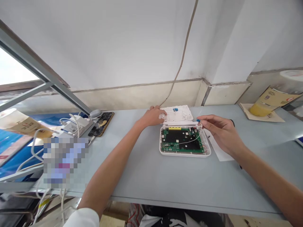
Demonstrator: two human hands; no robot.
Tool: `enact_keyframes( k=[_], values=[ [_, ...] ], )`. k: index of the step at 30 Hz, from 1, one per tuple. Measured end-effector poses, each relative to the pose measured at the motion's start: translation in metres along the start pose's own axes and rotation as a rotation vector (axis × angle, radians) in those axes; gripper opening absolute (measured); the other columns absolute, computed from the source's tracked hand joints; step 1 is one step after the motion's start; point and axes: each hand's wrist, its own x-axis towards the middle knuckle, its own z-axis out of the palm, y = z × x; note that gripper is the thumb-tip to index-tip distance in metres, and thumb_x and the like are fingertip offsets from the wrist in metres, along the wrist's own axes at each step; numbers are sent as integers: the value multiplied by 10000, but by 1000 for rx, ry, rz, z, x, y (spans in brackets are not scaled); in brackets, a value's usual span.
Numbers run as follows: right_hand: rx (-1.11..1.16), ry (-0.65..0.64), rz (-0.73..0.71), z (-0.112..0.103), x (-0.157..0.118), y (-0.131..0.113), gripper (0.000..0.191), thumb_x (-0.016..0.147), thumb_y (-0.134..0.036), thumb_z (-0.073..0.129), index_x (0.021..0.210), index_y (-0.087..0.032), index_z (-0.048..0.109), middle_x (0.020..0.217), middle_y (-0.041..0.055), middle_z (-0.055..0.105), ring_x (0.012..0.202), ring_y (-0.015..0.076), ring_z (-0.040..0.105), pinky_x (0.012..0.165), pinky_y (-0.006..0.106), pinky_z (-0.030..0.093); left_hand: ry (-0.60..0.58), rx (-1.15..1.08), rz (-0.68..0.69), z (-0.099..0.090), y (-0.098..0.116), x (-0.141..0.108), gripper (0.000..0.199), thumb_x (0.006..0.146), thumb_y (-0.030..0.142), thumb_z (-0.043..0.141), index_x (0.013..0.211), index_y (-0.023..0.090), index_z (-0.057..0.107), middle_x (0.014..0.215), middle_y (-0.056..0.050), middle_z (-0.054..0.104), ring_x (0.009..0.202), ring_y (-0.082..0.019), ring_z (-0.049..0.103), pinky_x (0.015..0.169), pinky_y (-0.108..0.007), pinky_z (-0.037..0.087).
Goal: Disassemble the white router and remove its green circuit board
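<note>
A white plastic case [184, 154] holding a green and black circuit board [182, 138] lies on the grey-blue table. Behind it rests its white cover [177, 114], inner side up, with a small blue part on it. My left hand [155, 115] lies on the cover's left end, fingers apart. Thumb and fingertips of my right hand [217, 127] pinch a small blue connector [198, 120] above the case's back right corner. From there a thin white wire [194, 139] runs down to the board.
A white paper sheet [219, 149] lies partly under my right hand. At the far right stands a cup of yellow drink [262, 105]. On the left are a phone [101, 123], white chargers [77, 126], cables, another cup [23, 124] and a metal frame [47, 75].
</note>
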Motion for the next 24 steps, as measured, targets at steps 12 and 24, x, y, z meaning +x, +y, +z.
enact_keyframes(
  k=[12,24],
  values=[
    [-103,-92,55,1,-4,0,294,812,-532,864,973,-286,851,870,41,732,796,172,608,698,307,511,10,95,-140,-1,11,-9,481,946,459,654,1366,225,648,1394,-196,561,1356,-416,470,1085,-526,454],
    [-188,-221,71,8,-10,3,315,890,-530,792,1045,-258,833,734,18,651,693,162,589,611,290,487,95,121,-159,9,15,-7,558,979,660,574,1053,137,751,1279,-255,552,1374,-467,443,997,-514,508]
  ],
)
